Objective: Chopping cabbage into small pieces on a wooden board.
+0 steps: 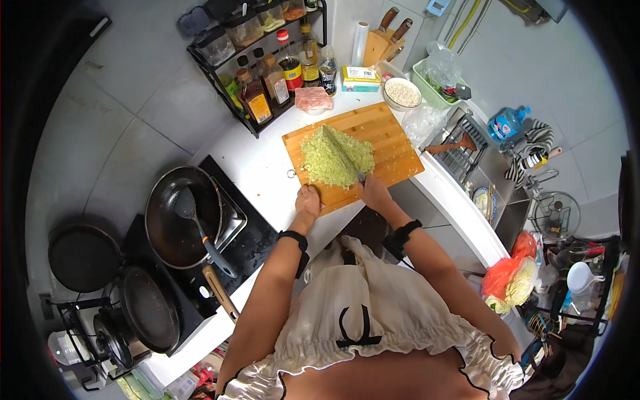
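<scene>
A wooden cutting board [395, 145] lies aslant on the white counter. Finely chopped pale green vegetable [325, 160], perhaps cabbage, is heaped on its left half. My right hand [375, 193] is shut on the handle of a kitchen knife [342, 150]. Its blade reaches up and left across the heap; how deep the edge sits cannot be seen. My left hand [308, 201] grips the near left corner of the board, below the heap. Just beyond the board's far edge sits a block of pink meat [313, 99], apparently raw or frozen.
Bottles stand in a black spice rack [255, 132] behind the board. A white bowl [402, 94] of pale grains and a knife block [378, 46] are at the back. On the left, a wok [165, 235] holding a spatula [212, 252] rests on the stove. The sink [515, 217] is right.
</scene>
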The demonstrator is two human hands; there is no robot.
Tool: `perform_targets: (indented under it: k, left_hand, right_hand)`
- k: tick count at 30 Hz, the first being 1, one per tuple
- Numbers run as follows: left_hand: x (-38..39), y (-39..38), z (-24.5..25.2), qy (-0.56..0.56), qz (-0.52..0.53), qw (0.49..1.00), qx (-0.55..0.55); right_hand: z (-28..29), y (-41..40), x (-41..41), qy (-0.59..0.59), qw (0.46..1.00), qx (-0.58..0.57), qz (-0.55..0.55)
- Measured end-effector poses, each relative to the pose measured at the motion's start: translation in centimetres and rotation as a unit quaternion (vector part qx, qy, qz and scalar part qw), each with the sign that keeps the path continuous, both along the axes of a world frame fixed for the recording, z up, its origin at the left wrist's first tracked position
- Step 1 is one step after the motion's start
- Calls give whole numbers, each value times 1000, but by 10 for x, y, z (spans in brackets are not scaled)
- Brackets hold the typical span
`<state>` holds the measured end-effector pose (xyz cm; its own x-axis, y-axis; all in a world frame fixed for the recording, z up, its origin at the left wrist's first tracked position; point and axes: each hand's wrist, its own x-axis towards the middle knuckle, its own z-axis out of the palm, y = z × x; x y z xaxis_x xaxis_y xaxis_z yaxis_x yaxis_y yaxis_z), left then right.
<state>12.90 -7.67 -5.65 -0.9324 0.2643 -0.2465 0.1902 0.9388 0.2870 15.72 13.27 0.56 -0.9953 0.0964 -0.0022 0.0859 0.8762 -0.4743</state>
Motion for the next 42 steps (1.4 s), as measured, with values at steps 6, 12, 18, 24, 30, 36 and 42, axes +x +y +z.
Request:
perform_targets:
  k: [6, 12, 18, 24, 30, 36, 42]
  left_hand:
    - [1, -8, -10, -2, -10, 1000, -21]
    - [0, -1, 7, -9, -1, 1000, -11]
    - [1, 0, 8, -6, -5, 1000, 1]
    - [6, -3, 6, 3, 10, 1000, -19]
    - [5, 0, 12, 7, -3, 1000, 1]
    - [4, 4, 12, 13, 3, 1000, 5]
    - [6, 2, 14, 17, 19, 1000, 6]
  right_hand:
    - [43, -7, -1, -35, 999, -25, 4]
    - [14, 8, -6, -33, 999, -26, -10]
    - [9, 12, 0, -10, 998, -45, -32]
    - [36, 10, -1, -30, 998, -52, -34]
    - [0, 22, -5, -19, 998, -34, -40]
    - [6, 28, 1, -14, 998, -27, -55]
    - [31, 29, -3, -54, 996, -40, -56]
